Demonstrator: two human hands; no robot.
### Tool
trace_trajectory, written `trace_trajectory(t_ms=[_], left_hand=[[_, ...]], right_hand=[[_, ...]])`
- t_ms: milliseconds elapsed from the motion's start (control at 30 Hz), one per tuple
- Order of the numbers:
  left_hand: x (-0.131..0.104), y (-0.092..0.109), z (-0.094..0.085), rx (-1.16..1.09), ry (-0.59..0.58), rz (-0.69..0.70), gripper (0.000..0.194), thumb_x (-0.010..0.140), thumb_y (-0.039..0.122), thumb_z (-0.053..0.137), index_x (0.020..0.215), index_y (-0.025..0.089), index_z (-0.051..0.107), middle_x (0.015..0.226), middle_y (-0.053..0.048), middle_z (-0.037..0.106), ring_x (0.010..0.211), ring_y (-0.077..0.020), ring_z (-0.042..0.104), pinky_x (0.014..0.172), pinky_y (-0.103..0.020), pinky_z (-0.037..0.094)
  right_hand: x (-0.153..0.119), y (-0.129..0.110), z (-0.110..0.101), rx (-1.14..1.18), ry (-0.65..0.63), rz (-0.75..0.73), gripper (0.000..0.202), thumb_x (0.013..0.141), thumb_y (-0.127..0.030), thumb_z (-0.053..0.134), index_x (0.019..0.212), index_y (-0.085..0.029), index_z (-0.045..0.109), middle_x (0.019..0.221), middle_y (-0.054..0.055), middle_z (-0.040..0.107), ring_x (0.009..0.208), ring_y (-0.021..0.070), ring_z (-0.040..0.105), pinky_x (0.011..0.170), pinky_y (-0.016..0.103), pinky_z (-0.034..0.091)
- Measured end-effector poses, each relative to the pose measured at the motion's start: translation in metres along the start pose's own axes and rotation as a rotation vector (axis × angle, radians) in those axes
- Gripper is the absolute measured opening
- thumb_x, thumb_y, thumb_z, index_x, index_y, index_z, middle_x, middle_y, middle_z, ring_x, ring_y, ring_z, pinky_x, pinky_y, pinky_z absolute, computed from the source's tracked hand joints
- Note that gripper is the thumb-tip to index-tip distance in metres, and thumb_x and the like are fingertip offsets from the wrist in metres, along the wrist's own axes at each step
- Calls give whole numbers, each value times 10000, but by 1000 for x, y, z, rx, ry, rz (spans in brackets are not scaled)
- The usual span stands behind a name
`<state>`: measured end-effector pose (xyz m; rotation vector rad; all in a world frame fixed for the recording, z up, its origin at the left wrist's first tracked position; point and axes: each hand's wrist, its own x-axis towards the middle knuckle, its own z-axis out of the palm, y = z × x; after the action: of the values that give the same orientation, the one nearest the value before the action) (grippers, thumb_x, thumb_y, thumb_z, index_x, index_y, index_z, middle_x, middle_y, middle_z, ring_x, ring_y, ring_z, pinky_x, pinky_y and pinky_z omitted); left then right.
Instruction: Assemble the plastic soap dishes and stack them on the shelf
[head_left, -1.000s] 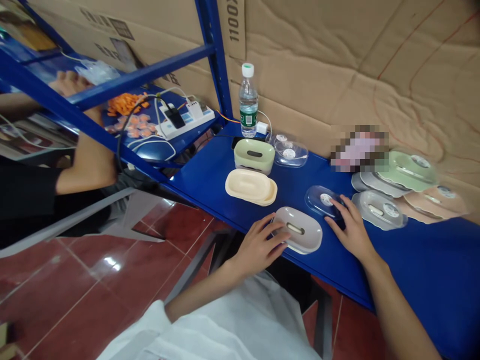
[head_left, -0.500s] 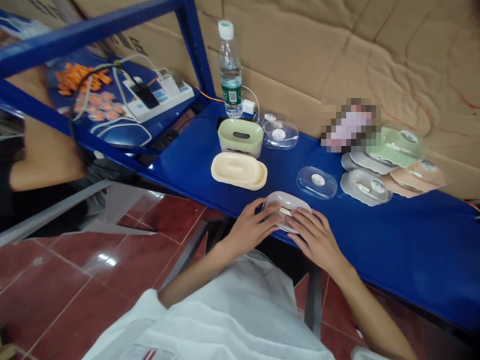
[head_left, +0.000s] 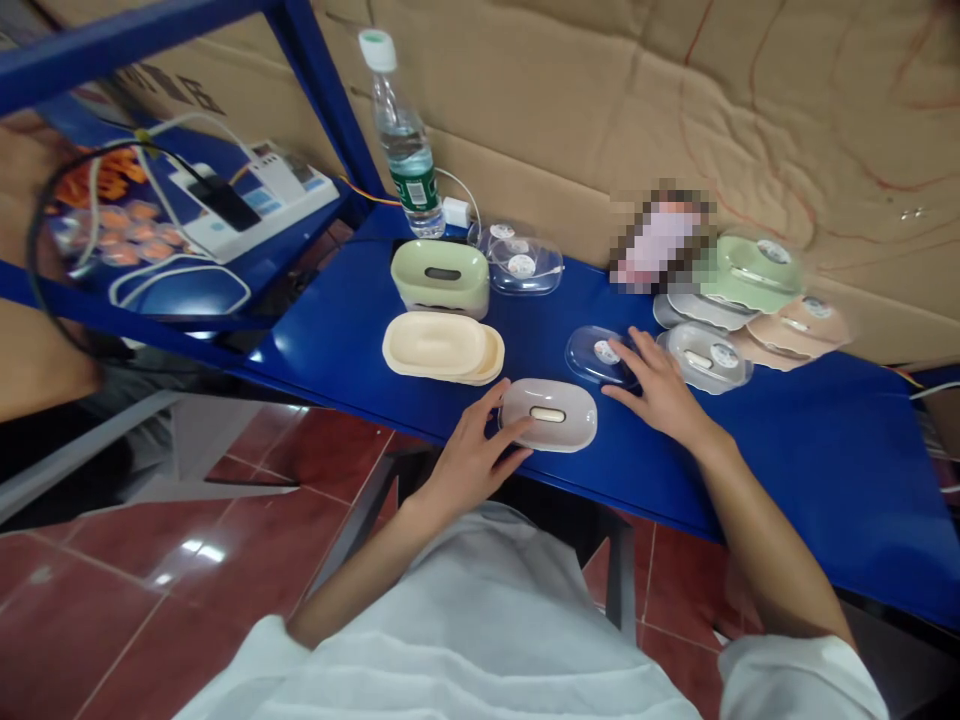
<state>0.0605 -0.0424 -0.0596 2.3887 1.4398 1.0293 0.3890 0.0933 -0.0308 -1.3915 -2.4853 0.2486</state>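
While my half-curled left hand (head_left: pixel 474 455) held the grey dish (head_left: pixel 576 422), insert (head_left: pixel 548 414) in, my spread right hand (head_left: pixel 664 392) perhaps touched the still-separate lid (head_left: pixel 588 358).

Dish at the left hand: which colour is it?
The dish is pale pinkish grey, best in head view.

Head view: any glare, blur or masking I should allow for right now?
Head view, lower left: bright glare on the red floor tiles; head view, far left: the orange pieces look soft; head view, by the cardboard: a pixelated patch hides detail; head view, centre: the left hand and pale grey dish read fairly clearly.
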Motion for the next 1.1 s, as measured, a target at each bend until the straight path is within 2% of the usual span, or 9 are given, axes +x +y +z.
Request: trace_trajectory(t_ms=[67, 167, 300, 433, 533, 633, 867, 967, 1100], left_hand=[[1, 0, 0, -64, -11, -79, 536, 1008, 299, 729, 1510, 268, 544, 1700, -224, 364, 1411, -343, 590, 1120, -527, 581], [6, 0, 2, -164, -58, -196, 786, 998, 344, 747, 1661, 303, 326, 1665, -192, 456, 1493, -332, 543, 1191, -518, 538], [23, 0, 9, -222, -67, -251, 912, 989, 370, 759, 1707, 299, 202, 1654, -188, 491, 1514, -333, 532, 1181, -502, 547], [37, 0, 12, -222, -77, -241, 902, 999, 371, 745, 1709, 302, 193, 1670, -185, 474, 1542, -339, 502, 1207, -520, 520], [40, -1, 11, -204, -96, -238, 838, 1008, 359, 735, 1691, 320, 251, 1663, -160, 488, 1552, -325, 489, 1251, -533, 474], [39, -1, 11, -201, -86, -268, 790, 1002, 360, 742, 1664, 328, 311, 1639, -146, 513, 1533, -317, 510, 1237, -528, 492], [37, -1, 15, -164, -63, -264, 731, 1026, 435, 698, 1648, 307, 335, 1618, -151, 542, 1495, -316, 554, 1214, -516, 515], [33, 0, 13, -163, -88, -223, 753, 1003, 496, 720, 1632, 292, 361, 1556, -156, 598, 1398, -321, 637, 1173, -509, 546], [29, 0, 10, -154, -93, -184, 649, 1032, 467, 683, 1599, 295, 418, 1486, -140, 647, 1215, -277, 728, 1105, -483, 583]], right_hand=[[2, -1, 4, 43, 31, 44, 670, 1015, -562, 652, 1604, -276, 514, 1710, 156, 423, 1575, 401, 428, 1252, 653, 425], [-5, -20, 3, 171, 118, 54, 624, 1010, -546, 676, 1565, -285, 560, 1627, 136, 543, 1507, 353, 532, 1244, 588, 473], [-17, -50, -4, 253, 68, -134, 624, 1010, -499, 702, 1589, -350, 526, 1602, 85, 575, 1494, 325, 547, 1230, 567, 507], [-23, -65, 0, 146, 79, -265, 732, 988, -430, 744, 1650, -387, 433, 1666, 81, 499, 1533, 346, 495, 1220, 587, 523], [-24, -67, 8, 105, 117, -299, 835, 975, -377, 766, 1694, -384, 342, 1697, 88, 455, 1556, 352, 464, 1241, 587, 509], [-21, -63, 14, 106, 132, -317, 887, 971, -364, 770, 1713, -392, 284, 1715, 86, 429, 1567, 353, 450, 1249, 587, 502], [-16, -55, 13, 162, 17, -286, 833, 1004, -373, 723, 1706, -405, 276, 1730, 100, 384, 1605, 343, 391, 1259, 589, 485], [-34, -56, 9, 114, 2, -240, 785, 1014, -373, 708, 1692, -375, 314, 1702, 127, 414, 1574, 347, 437, 1236, 581, 507], [-86, -47, -6, 73, -15, -113, 702, 1016, -403, 705, 1646, -350, 400, 1688, 133, 432, 1553, 343, 468, 1204, 559, 534]])
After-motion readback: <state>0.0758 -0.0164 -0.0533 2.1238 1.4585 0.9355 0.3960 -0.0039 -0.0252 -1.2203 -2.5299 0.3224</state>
